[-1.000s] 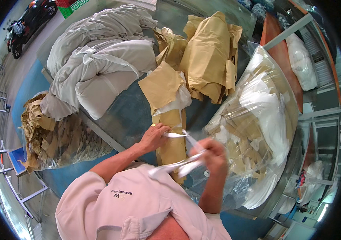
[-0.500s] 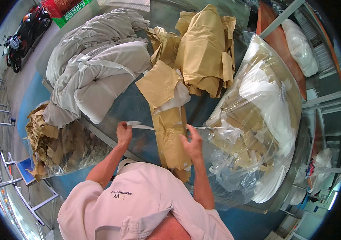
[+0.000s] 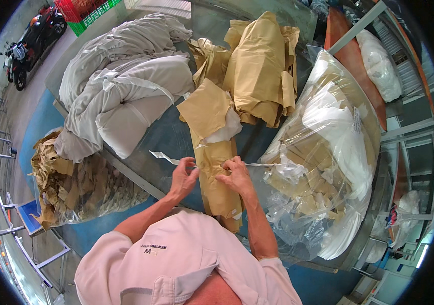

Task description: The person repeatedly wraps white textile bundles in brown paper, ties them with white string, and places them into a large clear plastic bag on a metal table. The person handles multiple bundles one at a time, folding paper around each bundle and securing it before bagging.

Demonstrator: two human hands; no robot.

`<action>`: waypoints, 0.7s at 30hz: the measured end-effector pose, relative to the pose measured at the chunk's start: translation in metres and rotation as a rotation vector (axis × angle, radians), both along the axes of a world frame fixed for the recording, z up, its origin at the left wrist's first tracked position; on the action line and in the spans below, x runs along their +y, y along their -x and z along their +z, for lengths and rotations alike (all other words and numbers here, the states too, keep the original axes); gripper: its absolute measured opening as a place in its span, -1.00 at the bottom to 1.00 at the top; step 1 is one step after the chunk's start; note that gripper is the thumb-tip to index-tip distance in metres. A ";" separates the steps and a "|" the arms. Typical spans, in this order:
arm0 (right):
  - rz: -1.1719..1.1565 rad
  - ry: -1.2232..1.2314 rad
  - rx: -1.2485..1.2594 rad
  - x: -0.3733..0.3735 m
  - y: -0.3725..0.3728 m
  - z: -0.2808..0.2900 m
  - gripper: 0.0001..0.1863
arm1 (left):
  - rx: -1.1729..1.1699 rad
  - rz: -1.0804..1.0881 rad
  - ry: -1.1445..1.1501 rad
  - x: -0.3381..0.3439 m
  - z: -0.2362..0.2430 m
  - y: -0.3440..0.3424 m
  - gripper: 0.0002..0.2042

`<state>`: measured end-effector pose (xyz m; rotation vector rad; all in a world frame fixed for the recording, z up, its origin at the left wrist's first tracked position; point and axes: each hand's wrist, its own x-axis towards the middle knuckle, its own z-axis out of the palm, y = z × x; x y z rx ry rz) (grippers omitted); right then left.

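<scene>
A long brown paper bundle (image 3: 216, 168) lies lengthwise on the blue-grey tabletop in front of me. My left hand (image 3: 184, 177) is at the bundle's left edge, its fingers closed on a white strip (image 3: 162, 156) whose loose end sticks out to the left. On the other side, my right hand (image 3: 237, 176) pinches over the bundle, and the strip's other end trails right from it toward a clear plastic bag. Part of the strip between the hands is hidden by my fingers. A square brown paper piece (image 3: 205, 107) and white crumpled material (image 3: 229, 127) lie at the bundle's far end.
Larger brown paper bundles (image 3: 255, 68) lie farther back. Grey fabric (image 3: 135, 101), tied with a pale strip, is heaped at left. The clear bag (image 3: 328, 152) of paper and white material stands at right; another bag of crumpled paper (image 3: 54, 173) sits at left.
Both hands have come inward over the bundle, drawing closer together. The strip, earlier stretched out to both sides, now has its left end hanging free past my left hand.
</scene>
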<state>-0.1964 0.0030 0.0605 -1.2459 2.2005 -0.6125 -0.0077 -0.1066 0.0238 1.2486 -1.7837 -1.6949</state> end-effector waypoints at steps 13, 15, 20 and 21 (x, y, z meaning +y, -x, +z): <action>0.012 -0.081 0.005 -0.008 -0.008 0.024 -0.75 | -0.061 -0.156 -0.058 0.003 -0.002 -0.003 -0.47; 0.032 -0.095 -0.032 -0.018 -0.021 0.033 -0.75 | -0.053 -0.091 -0.210 -0.002 0.002 0.000 -0.38; 0.106 -0.098 -0.073 -0.052 -0.073 0.033 -0.69 | 0.107 -0.011 -0.840 -0.034 0.003 0.004 -0.26; 0.142 -0.044 -0.128 -0.057 -0.082 0.030 -0.67 | 0.131 0.034 -0.905 -0.042 0.000 0.005 -0.40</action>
